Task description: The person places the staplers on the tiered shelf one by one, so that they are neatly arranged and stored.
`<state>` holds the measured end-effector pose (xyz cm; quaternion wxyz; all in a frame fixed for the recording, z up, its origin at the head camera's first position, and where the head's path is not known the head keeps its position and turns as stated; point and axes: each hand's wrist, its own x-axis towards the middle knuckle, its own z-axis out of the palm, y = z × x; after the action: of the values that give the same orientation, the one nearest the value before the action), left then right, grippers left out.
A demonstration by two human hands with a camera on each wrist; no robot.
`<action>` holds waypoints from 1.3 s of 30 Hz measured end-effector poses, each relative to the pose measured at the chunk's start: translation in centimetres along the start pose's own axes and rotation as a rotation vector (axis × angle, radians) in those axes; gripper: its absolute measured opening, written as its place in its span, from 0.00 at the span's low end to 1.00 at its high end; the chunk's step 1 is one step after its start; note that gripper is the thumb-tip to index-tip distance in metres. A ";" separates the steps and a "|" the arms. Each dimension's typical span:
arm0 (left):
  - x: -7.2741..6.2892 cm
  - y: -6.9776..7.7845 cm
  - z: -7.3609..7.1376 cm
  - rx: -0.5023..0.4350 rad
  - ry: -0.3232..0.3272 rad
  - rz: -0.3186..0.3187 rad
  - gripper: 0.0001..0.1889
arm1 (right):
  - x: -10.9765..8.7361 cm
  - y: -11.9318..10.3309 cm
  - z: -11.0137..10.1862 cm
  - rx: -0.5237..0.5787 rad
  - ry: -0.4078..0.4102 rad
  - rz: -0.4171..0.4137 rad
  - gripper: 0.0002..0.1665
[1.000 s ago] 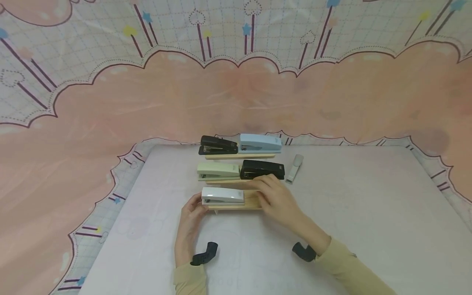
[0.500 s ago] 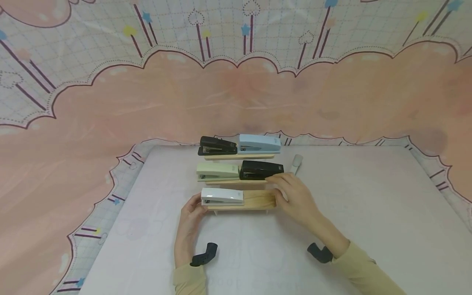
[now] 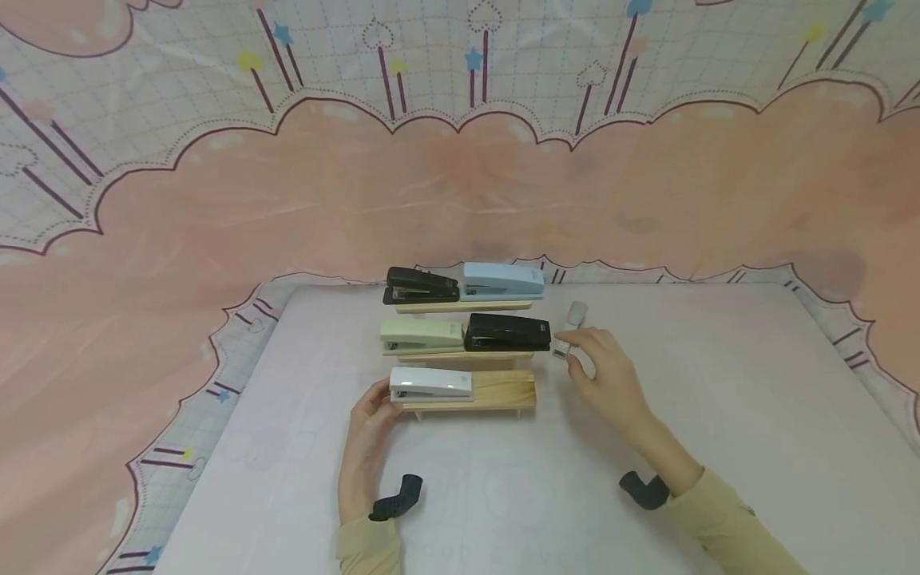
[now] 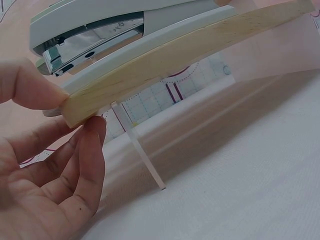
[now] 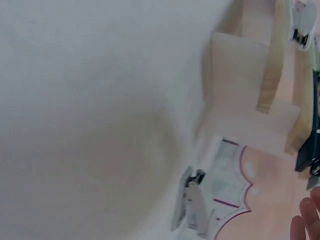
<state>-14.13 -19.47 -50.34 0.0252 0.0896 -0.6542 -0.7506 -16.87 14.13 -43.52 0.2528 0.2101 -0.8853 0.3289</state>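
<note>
My left hand (image 3: 370,431) pinches the left end of the lowest wooden shelf board (image 3: 506,389), thumb on top and fingers beneath in the left wrist view. On that board sits a white stapler (image 3: 431,385), with bare wood to its right. My right hand (image 3: 611,379) is off the rack, thumb and fingers apart and holding nothing. Its fingertips (image 5: 311,212) are by the end of the large black stapler (image 3: 508,332). A small grey stapler (image 3: 577,313) lies on the table beyond, partly overlapped by the fingers in the head view.
A pale green stapler (image 3: 422,334) shares the middle board (image 3: 467,359) with the large black one. The top board (image 3: 463,307) bears a smaller black stapler (image 3: 420,285) and a light blue stapler (image 3: 503,279). Clear legs (image 4: 140,147) support the rack on the white table (image 3: 719,399).
My right hand has moved right, from the lowest board's right part to beside the black stapler and grey stapler. The left hand keeps its hold on the board.
</note>
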 end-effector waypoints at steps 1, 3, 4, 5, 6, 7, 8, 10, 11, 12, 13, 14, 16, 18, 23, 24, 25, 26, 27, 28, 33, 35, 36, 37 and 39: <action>0.0 0.0 0.0 -0.002 0.001 -0.001 0.23 | 0.0 0.2 0.1 0.008 0.005 0.026 0.21; 0.0 0.1 -0.1 -0.003 0.001 -0.006 0.23 | 0.1 0.7 0.2 0.024 0.017 0.068 0.21; 0.0 0.1 -0.1 -0.004 -0.001 -0.007 0.23 | 0.1 0.9 0.3 0.030 0.024 0.086 0.20; 0.0 0.1 -0.1 -0.007 0.001 -0.009 0.23 | 0.1 1.2 0.4 0.035 0.028 0.099 0.20; -0.1 0.1 -0.1 -0.007 0.000 -0.011 0.23 | 0.2 1.4 0.5 0.036 0.031 0.110 0.20; -0.1 0.2 -0.1 -0.008 0.001 -0.014 0.23 | 0.2 1.6 0.6 0.038 0.034 0.119 0.20; -0.1 0.2 -0.1 -0.002 0.001 -0.013 0.23 | 0.3 1.8 0.8 0.037 0.036 0.126 0.20; -0.2 0.2 -0.1 -0.005 0.002 -0.017 0.23 | 0.4 2.2 1.1 0.043 0.041 0.140 0.21; -0.2 0.1 -0.1 -0.004 0.001 -0.017 0.23 | 0.4 2.3 1.2 0.043 0.043 0.147 0.21; -0.2 0.1 -0.2 -0.005 -0.001 -0.018 0.23 | 0.5 2.5 1.4 0.045 0.045 0.153 0.21; -0.2 0.1 -0.2 -0.003 -0.001 -0.018 0.23 | 0.5 2.7 1.6 0.054 0.046 0.162 0.22; -0.2 0.1 -0.2 -0.002 -0.002 -0.015 0.23 | 0.6 2.9 1.8 0.059 0.047 0.173 0.22; -0.1 0.0 -0.2 -0.005 -0.003 -0.012 0.23 | 0.7 3.2 2.1 0.080 0.040 0.200 0.22; -0.1 0.0 -0.2 -0.003 -0.002 -0.009 0.24 | 0.9 3.4 2.4 0.112 0.026 0.249 0.23; -0.1 0.0 -0.1 0.016 0.000 0.008 0.24 | 1.3 3.9 2.9 0.210 -0.025 0.423 0.30; -0.1 0.0 -0.1 0.019 0.000 0.010 0.24 | 1.4 3.9 2.9 0.226 -0.029 0.453 0.31; -0.1 0.0 -0.1 0.022 -0.001 0.013 0.24 | 1.4 4.0 3.0 0.242 -0.031 0.481 0.32; -0.1 0.0 -0.1 0.027 -0.001 0.015 0.24 | 1.5 4.1 3.1 0.259 -0.027 0.507 0.32; -0.1 0.0 -0.1 0.031 -0.001 0.016 0.24 | 1.6 4.2 3.2 0.271 -0.021 0.529 0.33; -0.1 0.0 -0.1 0.029 -0.002 0.015 0.24 | 1.6 4.3 3.4 0.282 -0.014 0.548 0.33; -0.1 0.1 -0.1 0.027 -0.006 -0.003 0.25 | 2.0 4.6 4.0 0.336 0.037 0.631 0.36; -0.1 0.1 -0.1 0.030 -0.005 -0.005 0.25 | 2.2 4.6 4.3 0.351 0.053 0.658 0.36; -0.1 0.1 -0.1 0.028 -0.004 -0.008 0.25 | 2.3 4.6 4.5 0.355 0.061 0.668 0.36; -0.1 0.1 -0.1 0.030 -0.003 -0.009 0.25 | 2.4 4.6 4.6 0.361 0.071 0.681 0.36; -0.1 0.1 -0.1 0.028 -0.001 -0.011 0.26 | 2.5 4.7 4.9 0.364 0.089 0.701 0.36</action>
<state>-14.06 -19.60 -50.27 0.0195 0.0929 -0.6643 -0.7414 -22.87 13.46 -47.50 0.1222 -0.0780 -0.8187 0.5556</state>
